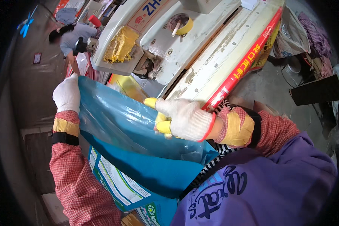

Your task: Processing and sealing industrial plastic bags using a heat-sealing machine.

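Note:
A large blue sack (147, 171) with a clear plastic liner (132, 116) hangs in front of me, its mouth spread between my hands. At the far left end of its upper edge, my left hand (67, 94) in a white glove is closed on the corner. My right hand (184, 118), in a white glove with yellow fingertips, is closed over the upper edge farther right, thumb and fingers on either side of the film. White printed panels show on the lower part of the sack. The sack's inside is mostly hidden.
Just beyond the sack stands a sewing machine (150, 32) with a yellow cloth (121, 44) on its head and a tape roll (185, 26) on its bed. A long table edge (229, 81) carries red film. Another person (73, 35) works at the far left.

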A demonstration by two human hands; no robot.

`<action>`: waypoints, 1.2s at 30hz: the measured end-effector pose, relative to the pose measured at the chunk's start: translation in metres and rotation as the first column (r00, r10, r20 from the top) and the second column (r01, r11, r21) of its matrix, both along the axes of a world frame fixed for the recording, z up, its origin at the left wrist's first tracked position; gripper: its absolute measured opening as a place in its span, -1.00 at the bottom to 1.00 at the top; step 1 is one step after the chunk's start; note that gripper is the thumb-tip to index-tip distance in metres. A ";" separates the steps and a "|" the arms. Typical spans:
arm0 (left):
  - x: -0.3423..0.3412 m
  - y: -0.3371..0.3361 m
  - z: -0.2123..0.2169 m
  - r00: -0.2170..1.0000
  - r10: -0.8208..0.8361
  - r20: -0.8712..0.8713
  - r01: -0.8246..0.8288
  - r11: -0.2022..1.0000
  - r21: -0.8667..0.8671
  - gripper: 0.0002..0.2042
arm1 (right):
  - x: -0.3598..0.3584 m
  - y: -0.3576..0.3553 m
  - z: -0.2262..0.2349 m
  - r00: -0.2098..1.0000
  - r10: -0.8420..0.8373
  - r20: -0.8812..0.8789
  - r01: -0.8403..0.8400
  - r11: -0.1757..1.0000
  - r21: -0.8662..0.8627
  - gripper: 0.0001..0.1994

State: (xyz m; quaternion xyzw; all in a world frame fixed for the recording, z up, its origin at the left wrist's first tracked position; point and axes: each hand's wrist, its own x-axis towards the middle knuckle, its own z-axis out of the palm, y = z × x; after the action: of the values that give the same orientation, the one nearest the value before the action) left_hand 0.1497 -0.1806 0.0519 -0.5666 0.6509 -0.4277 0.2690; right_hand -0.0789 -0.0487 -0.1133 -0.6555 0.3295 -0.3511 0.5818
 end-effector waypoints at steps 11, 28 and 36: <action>0.054 -0.045 0.031 0.932 0.209 -0.296 -0.146 0.964 0.222 -0.75 | 0.035 -0.010 -0.013 0.906 0.071 -0.416 -0.154 0.974 -0.169 -0.66; 0.023 -0.037 -0.224 0.730 -0.437 -0.525 0.485 0.873 -0.053 -0.71 | -0.079 0.065 -0.081 0.978 -0.144 -0.154 0.209 0.742 0.637 -0.79; 0.054 -0.056 -0.227 0.496 -0.382 -0.780 0.587 0.809 -0.024 -0.78 | -0.080 0.053 -0.036 0.788 -0.045 -0.614 0.172 0.974 0.150 -0.76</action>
State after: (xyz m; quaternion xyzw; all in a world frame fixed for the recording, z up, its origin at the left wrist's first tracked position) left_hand 0.2038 -0.2366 -0.1748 -0.4449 0.8818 -0.1271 -0.0908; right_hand -0.1587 0.0040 -0.1497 -0.6521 0.5689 -0.1208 0.4863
